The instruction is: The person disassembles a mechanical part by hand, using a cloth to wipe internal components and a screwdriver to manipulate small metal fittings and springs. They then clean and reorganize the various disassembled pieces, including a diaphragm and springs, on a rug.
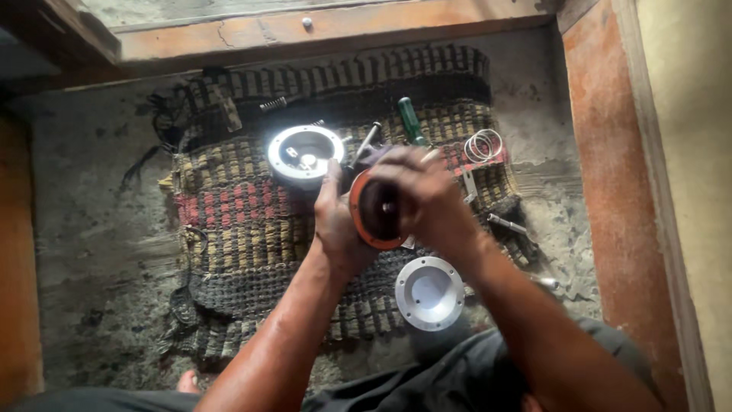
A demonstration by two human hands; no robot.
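Observation:
I hold a round part with an orange rim and a dark centre (375, 214) above a woven mat (252, 229). My left hand (335, 221) grips its left edge from behind. My right hand (423, 191) covers its top and right side, fingers curled over the rim. A small bright piece shows near the centre of the part.
On the mat lie a round silver housing (303, 155), a silver dish-shaped cover (429, 292), a green-handled screwdriver (412, 122), a coil spring (273, 104), thin wire rings (483, 145) and small metal bits (507, 223). Concrete floor surrounds the mat; wooden frame at top and right.

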